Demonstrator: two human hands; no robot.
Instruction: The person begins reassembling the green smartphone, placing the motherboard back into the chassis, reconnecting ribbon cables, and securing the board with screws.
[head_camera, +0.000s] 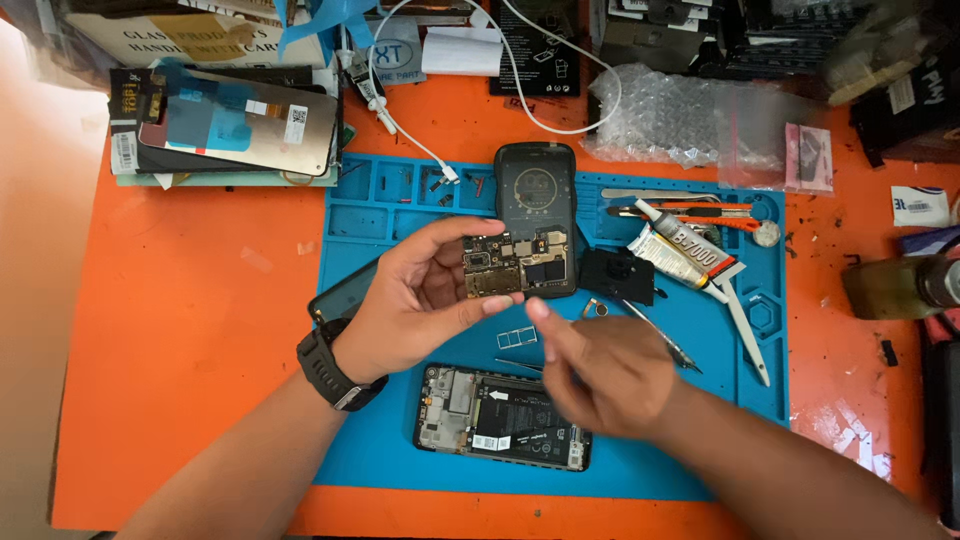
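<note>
The left hand (420, 295) held a small circuit board (492, 268) pinched between thumb and fingers, lifted above the blue work mat (360, 215) on the orange table (200, 330). The right hand (600, 375) hovered just right of it, blurred, fingers loosely open and holding nothing that could be made out. An opened phone (503, 416) lay on the near side of the mat, a dark phone back (535, 190) on the far side. To handle the board well, it seemed wise to grip only its edges and keep it level, clear of the glue tube (680, 250) and tweezers (662, 336) lying to the right.
</note>
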